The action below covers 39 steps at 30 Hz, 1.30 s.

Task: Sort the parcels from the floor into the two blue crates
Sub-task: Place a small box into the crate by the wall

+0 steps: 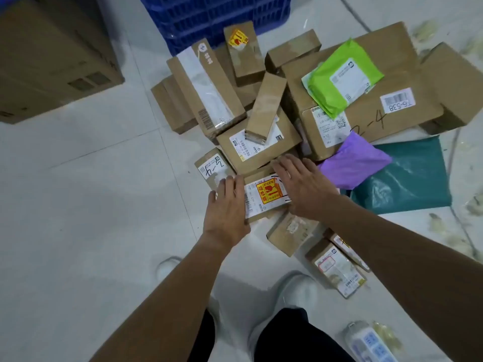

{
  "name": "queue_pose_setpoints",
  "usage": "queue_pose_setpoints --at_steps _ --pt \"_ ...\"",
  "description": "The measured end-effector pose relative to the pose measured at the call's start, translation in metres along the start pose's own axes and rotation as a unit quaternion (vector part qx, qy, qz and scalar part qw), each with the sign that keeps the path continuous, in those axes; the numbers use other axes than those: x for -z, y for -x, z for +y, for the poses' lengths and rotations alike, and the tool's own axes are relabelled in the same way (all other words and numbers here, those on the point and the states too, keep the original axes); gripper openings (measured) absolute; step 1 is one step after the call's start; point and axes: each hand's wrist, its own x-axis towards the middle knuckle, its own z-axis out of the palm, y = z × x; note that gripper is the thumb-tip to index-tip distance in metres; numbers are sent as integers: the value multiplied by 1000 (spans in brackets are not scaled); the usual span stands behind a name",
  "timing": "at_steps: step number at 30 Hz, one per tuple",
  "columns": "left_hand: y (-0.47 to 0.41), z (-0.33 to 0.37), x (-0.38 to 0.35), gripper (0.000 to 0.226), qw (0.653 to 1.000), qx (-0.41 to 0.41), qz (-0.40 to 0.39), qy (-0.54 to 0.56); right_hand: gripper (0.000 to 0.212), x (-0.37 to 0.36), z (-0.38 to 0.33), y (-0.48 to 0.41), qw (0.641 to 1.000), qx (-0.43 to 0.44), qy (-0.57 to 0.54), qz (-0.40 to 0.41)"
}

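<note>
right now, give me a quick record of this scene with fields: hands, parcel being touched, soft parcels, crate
left hand: fingers straight, against the left side of the sticker box
right hand: fingers spread over the sticker box's right side
sticker box: brown carton with a red-and-yellow label, at the pile's near edge, not lifted
soft parcels: green mailer, purple mailer, teal bag, all right of the hands
blue crate: one in view, behind the pile; contents not visible
</note>
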Motion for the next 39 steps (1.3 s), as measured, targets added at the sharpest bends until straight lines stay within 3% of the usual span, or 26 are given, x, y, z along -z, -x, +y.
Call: queue_pose_setpoints --at_steps 5,15,23,28,33,39 --pt "-5 -2 0 112 999 -9 11 31 98 -4 -5 0 999 2 49 -13" --pt "18 -20 68 121 996 -79 5 45 121 48 -14 28 1000 -10 12 -15" --pt "95 -24 235 117 994 -104 32 8 124 213 -25 109 998 -20 -57 4" --pt "163 -18 362 116 995 -87 55 3 113 346 -38 171 995 1 -90 45" --pt "238 -15 467 111 994 -70 85 23 118 451 -58 227 996 13 -55 72" --pt "318 -37 536 107 989 -33 138 37 123 532 -97 263 991 55 -29 117"
